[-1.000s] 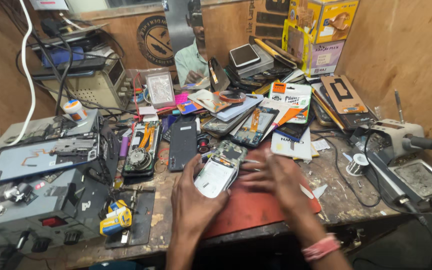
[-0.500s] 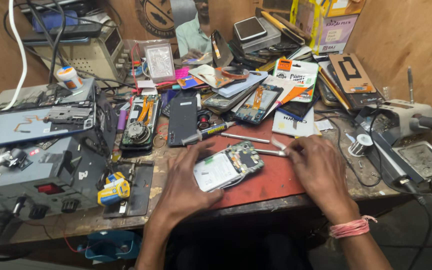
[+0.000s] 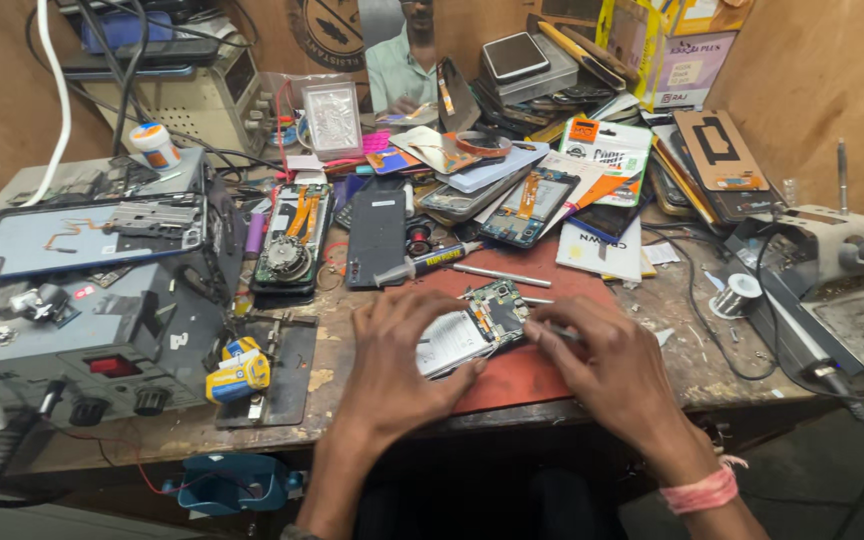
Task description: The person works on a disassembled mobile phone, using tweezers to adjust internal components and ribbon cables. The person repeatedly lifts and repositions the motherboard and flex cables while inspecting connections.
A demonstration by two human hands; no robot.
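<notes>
- Head view, the only one: opened phone [image 3: 475,328] lies on the red mat [image 3: 552,290] near the front edge of the workbench [image 3: 692,350], roughly mid-bench; back cover is off, green board and pale battery or shield exposed
- left hand [image 3: 397,365] lies over the phone's left end; fingers curled and close together, thumb pressed against the lower edge, so it pins the phone to the mat
- right hand [image 3: 612,370] sits just right of the phone; thumb and forefinger pinch a thin metal tool [image 3: 564,336], tip at the board end; cannot tell if it is tweezers or a driver
- progress, as a judgement: teardown stage already reached (phone open, internals bare); work on the board area is in hand; board appears seated in the frame, no cover back on, so removal or refit and closing up look undone
- loose on the mat behind the phone: a slim metal rod [image 3: 502,276]; blue-handled screwdriver [image 3: 427,262] at the mat's back-left corner
- further back: black phone back [image 3: 376,238], another gutted phone [image 3: 290,240], a phone with orange flex [image 3: 527,208]; grey power supply [image 3: 82,340] at the left edge; solder spool [image 3: 737,295] towards the right edge
</notes>
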